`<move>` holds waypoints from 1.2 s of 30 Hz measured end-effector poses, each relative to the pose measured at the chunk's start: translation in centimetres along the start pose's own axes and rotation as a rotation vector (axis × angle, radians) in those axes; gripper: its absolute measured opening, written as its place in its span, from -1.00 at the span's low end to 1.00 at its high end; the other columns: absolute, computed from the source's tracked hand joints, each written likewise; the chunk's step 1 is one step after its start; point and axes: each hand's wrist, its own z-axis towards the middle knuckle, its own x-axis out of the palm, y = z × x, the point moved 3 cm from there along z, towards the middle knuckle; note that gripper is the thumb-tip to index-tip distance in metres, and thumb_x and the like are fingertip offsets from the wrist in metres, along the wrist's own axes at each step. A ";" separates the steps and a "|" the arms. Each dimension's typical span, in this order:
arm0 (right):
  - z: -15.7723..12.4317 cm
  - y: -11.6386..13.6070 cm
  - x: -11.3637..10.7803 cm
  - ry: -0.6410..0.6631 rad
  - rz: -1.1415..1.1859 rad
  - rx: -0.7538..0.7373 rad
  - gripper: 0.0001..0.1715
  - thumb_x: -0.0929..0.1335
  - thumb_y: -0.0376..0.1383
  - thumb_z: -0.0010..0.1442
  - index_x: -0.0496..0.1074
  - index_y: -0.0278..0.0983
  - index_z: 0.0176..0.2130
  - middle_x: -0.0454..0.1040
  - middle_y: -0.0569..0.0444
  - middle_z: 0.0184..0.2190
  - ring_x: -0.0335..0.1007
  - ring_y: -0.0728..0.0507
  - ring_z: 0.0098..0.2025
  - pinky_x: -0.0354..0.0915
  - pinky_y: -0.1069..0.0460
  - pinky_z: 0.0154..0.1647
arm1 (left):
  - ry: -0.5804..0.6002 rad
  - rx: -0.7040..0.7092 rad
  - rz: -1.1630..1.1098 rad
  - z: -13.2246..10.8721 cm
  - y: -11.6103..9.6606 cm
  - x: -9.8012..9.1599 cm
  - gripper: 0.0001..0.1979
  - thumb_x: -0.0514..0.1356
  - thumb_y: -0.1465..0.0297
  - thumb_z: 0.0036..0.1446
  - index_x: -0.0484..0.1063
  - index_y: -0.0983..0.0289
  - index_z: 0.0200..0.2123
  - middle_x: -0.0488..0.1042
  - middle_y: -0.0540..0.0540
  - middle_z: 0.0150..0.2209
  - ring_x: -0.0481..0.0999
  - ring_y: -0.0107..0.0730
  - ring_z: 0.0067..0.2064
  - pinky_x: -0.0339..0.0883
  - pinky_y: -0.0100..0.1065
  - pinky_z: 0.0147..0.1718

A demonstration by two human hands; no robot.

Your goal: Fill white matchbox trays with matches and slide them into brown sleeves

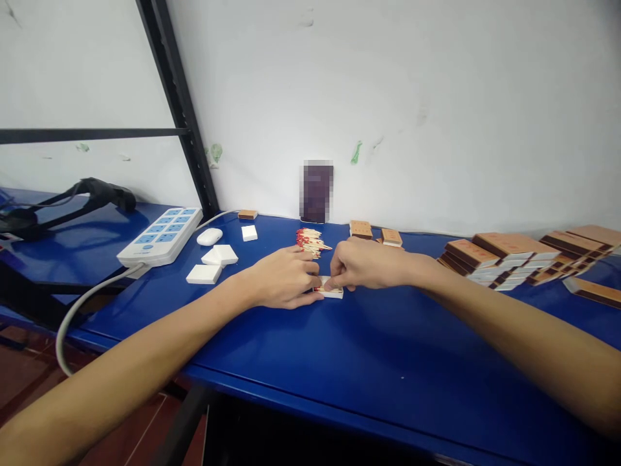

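A small white matchbox tray (334, 294) lies on the blue table (310, 349), with some matches inside it. My left hand (284, 278) grips the tray's left end between thumb and fingers. From the right, my right hand (363, 262) reaches over the tray, its fingers bent and closed at the matches in it; the fingertips are partly hidden. Just beyond my hands is a loose pile of red-tipped matches (310, 241). White trays (204, 274) lie left of my left hand. Past my right hand are brown matchboxes (360, 228).
Stacked matchboxes (509, 249) stand at the right. On the left are a power strip (162, 234) with a thick cable, a white rounded case (209, 237) and a single matchbox (247, 214). A blurred dark panel (316, 194) leans on the wall. A black post (179, 97) rises behind.
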 end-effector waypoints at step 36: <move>5.1 -4.1 1.8 -0.520 -0.743 -0.328 -0.73 0.23 -0.39 0.28 0.48 -0.23 -0.14 0.46 -0.02 -0.11 0.31 0.00 -0.41 -0.07 0.07 -0.55 | -0.158 -0.687 -0.345 -1.9 5.8 3.1 -0.71 0.00 0.32 0.24 0.51 0.26 -0.28 0.53 0.04 -0.43 0.46 -0.35 -0.42 0.20 -0.35 -0.40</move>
